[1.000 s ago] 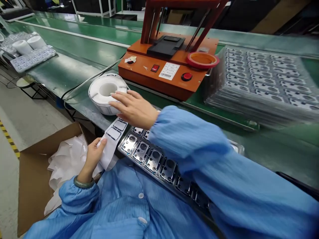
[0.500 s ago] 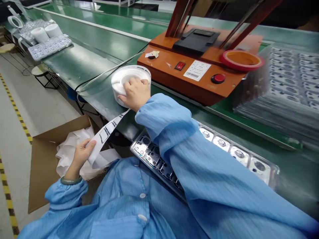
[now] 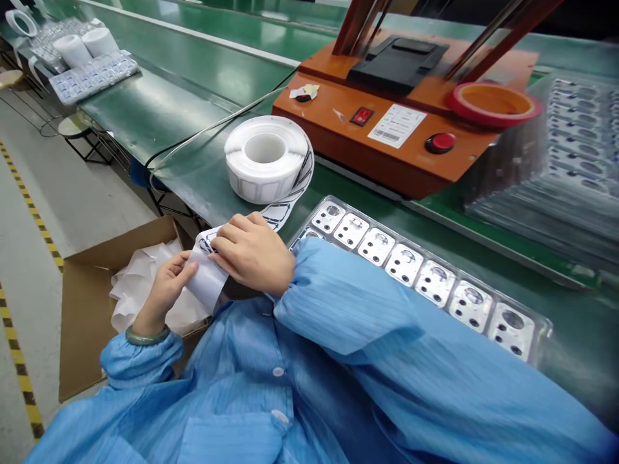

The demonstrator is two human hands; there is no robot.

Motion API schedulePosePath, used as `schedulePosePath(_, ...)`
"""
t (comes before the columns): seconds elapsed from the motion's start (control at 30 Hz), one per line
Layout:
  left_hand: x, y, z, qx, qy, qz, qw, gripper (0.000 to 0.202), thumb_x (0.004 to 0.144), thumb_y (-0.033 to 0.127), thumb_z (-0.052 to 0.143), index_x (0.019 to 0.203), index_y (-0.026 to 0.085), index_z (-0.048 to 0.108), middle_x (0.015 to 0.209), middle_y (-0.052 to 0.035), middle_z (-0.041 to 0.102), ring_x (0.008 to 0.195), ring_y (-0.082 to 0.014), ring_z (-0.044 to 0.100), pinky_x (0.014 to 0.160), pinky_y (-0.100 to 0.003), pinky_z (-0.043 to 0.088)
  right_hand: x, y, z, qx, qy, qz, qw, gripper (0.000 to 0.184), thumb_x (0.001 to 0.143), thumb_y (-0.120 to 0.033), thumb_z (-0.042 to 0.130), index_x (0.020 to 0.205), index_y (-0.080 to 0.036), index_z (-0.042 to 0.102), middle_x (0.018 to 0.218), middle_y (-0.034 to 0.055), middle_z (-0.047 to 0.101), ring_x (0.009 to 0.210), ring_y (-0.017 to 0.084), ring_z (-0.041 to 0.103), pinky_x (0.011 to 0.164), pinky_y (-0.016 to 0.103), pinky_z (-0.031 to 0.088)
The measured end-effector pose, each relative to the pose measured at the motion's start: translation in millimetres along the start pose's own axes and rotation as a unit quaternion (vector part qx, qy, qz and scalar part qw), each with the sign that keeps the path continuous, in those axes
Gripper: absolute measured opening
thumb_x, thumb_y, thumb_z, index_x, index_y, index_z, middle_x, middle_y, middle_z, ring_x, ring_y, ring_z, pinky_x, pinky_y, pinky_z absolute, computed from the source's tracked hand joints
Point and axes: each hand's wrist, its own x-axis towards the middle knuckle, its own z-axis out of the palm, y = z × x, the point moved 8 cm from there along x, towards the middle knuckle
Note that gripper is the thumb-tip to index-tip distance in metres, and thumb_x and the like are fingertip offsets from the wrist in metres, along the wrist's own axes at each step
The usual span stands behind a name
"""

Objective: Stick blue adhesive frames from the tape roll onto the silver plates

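Note:
A white roll of labels (image 3: pixel 265 158) stands on the green belt, and its strip (image 3: pixel 285 205) trails down to my lap. My left hand (image 3: pixel 167 287) pinches the loose white end of the strip. My right hand (image 3: pixel 251 251) is closed on the same strip just beside it, fingers curled over a black-outlined label. A clear tray of metal parts (image 3: pixel 425 274) lies along the belt edge, partly under my right sleeve.
An orange press machine (image 3: pixel 387 116) with a red button and a red tape ring (image 3: pixel 491 103) stands behind the roll. Stacked clear trays (image 3: pixel 570 167) sit at the right. A cardboard box with white paper (image 3: pixel 91 303) is on the floor to my left. More rolls and trays (image 3: pixel 82 58) lie far left.
My right hand left the top of the roll and came down to the strip beside my left hand. The strip now hangs looser around the roll.

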Motion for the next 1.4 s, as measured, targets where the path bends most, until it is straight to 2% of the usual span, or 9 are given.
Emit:
schedulePosePath(0.2, -7.4, 11.5, 18.5, -0.048, -0.046, 0.025, 0.997, 0.042, 0.074, 0.032, 0.074, 0.113, 0.021, 0.061, 0.087, -0.0026, 0.071, 0.072, -0.0129, 0.063, 0.062, -0.019, 0.047, -15.8, 14.3, -2.1, 0.051, -0.009, 0.079, 0.996, 0.033, 0.096, -0.040, 0.046, 0.102, -0.014, 0.066, 0.099, 0.0088, 0.068, 0.091, 0.021, 0.052, 0.075, 0.035, 0.028)
schedulePosePath(0.47, -9.7, 13.8, 29.0, -0.056, -0.062, 0.022, 0.996, 0.035, 0.072, 0.027, 0.074, 0.104, 0.020, 0.062, 0.090, -0.0031, 0.071, 0.076, -0.0133, 0.064, 0.064, -0.019, 0.047, -25.3, 20.8, 13.1, 0.132, -0.064, 0.148, 0.978, 0.024, 0.092, -0.024, 0.056, 0.114, -0.016, 0.060, 0.104, 0.0077, 0.069, 0.097, 0.020, 0.058, 0.080, 0.033, 0.032)
schedulePosePath(0.63, -8.7, 17.8, 33.4, -0.123, -0.061, 0.025, 0.990, 0.038, 0.064, 0.024, 0.075, 0.099, 0.019, 0.060, 0.080, -0.0016, 0.069, 0.063, -0.0127, 0.061, 0.055, -0.020, 0.046, -29.7, 19.2, 11.7, 0.116, -0.075, 0.166, 0.976, 0.026, 0.091, -0.033, 0.058, 0.112, -0.016, 0.061, 0.107, 0.0089, 0.068, 0.101, 0.022, 0.058, 0.080, 0.034, 0.032)
schedulePosePath(0.73, -8.4, 25.1, 40.0, -0.167, -0.099, 0.021, 0.981, 0.044, 0.061, 0.021, 0.075, 0.101, 0.020, 0.059, 0.081, -0.0017, 0.069, 0.063, -0.0131, 0.061, 0.055, -0.020, 0.046, -30.5, 17.5, 12.4, 0.125, -0.076, 0.167, 0.975, 0.024, 0.092, -0.028, 0.057, 0.112, -0.017, 0.060, 0.108, 0.0076, 0.069, 0.101, 0.022, 0.058, 0.081, 0.035, 0.032)
schedulePosePath(0.93, -0.6, 42.6, 57.0, -0.172, -0.190, 0.030, 0.966, 0.051, 0.075, 0.044, 0.067, 0.119, 0.021, 0.057, 0.086, -0.0042, 0.069, 0.065, -0.0147, 0.061, 0.058, -0.024, 0.049, -28.6, 9.8, 20.4, 0.110, -0.063, 0.142, 0.982, 0.029, 0.094, -0.020, 0.052, 0.123, -0.016, 0.053, 0.107, 0.0073, 0.069, 0.098, 0.022, 0.059, 0.078, 0.035, 0.032)
schedulePosePath(1.0, 5.4, 45.1, 58.1, -0.122, -0.187, 0.048, 0.974, 0.052, 0.074, 0.041, 0.071, 0.120, 0.021, 0.059, 0.089, -0.0047, 0.069, 0.071, -0.0152, 0.062, 0.063, -0.025, 0.049, -28.8, 7.8, 19.9, 0.093, -0.050, 0.133, 0.986, 0.028, 0.096, -0.019, 0.049, 0.124, -0.016, 0.052, 0.104, 0.0078, 0.069, 0.096, 0.021, 0.059, 0.076, 0.034, 0.032)
schedulePosePath(1.13, 12.6, 45.1, 57.6, -0.025, -0.160, 0.064, 0.985, 0.030, 0.073, 0.033, 0.076, 0.098, 0.018, 0.070, 0.092, -0.0058, 0.070, 0.082, -0.0169, 0.063, 0.074, -0.026, 0.049, -33.7, 14.3, 13.4, 0.072, -0.028, 0.155, 0.985, 0.022, 0.095, -0.027, 0.051, 0.113, -0.015, 0.057, 0.099, 0.0073, 0.069, 0.093, 0.022, 0.058, 0.074, 0.033, 0.031)
schedulePosePath(1.27, 10.4, 43.8, 57.9, -0.015, -0.143, 0.055, 0.988, 0.029, 0.073, 0.034, 0.075, 0.097, 0.018, 0.072, 0.089, -0.0057, 0.071, 0.080, -0.0177, 0.063, 0.072, -0.026, 0.049, -40.4, 21.9, 5.0, 0.028, -0.030, 0.182, 0.983, 0.022, 0.093, -0.035, 0.055, 0.095, -0.014, 0.063, 0.092, 0.0089, 0.069, 0.090, 0.022, 0.057, 0.071, 0.033, 0.030)
schedulePosePath(1.4, 6.2, 39.9, 59.9, -0.042, -0.137, 0.034, 0.989, 0.027, 0.073, 0.035, 0.074, 0.094, 0.018, 0.073, 0.081, -0.0049, 0.070, 0.074, -0.0169, 0.062, 0.067, -0.026, 0.049, -43.5, 16.7, 2.8, -0.004, -0.072, 0.174, 0.982, 0.021, 0.095, -0.029, 0.050, 0.091, -0.015, 0.065, 0.085, 0.0087, 0.068, 0.085, 0.023, 0.058, 0.065, 0.034, 0.029)
